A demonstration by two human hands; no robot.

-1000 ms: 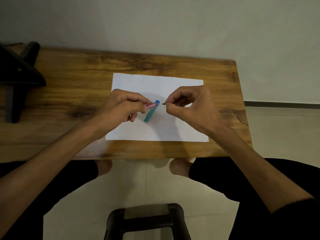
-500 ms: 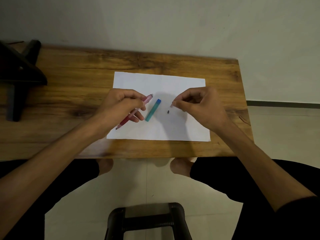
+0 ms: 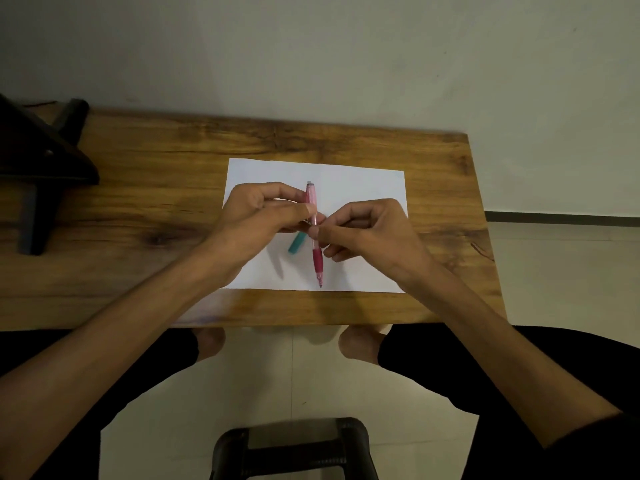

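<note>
Here, one pen (image 3: 317, 259), left hand (image 3: 258, 216), right hand (image 3: 372, 233)

Bare forearms (image 3: 121, 341), dark sleeve (image 3: 606, 452), black trousers (image 3: 571, 355) — bare feet (image 3: 360, 344)

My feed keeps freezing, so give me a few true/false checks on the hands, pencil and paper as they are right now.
1. The left hand and right hand both hold the pencil. True.
2. The pencil's tip points away from the person. False: it points toward the person, close to the near edge of the paper.
3. A teal case lies on the paper, left of the pencil. True.
4. The paper lies on the floor. False: it lies flat on the table.
</note>
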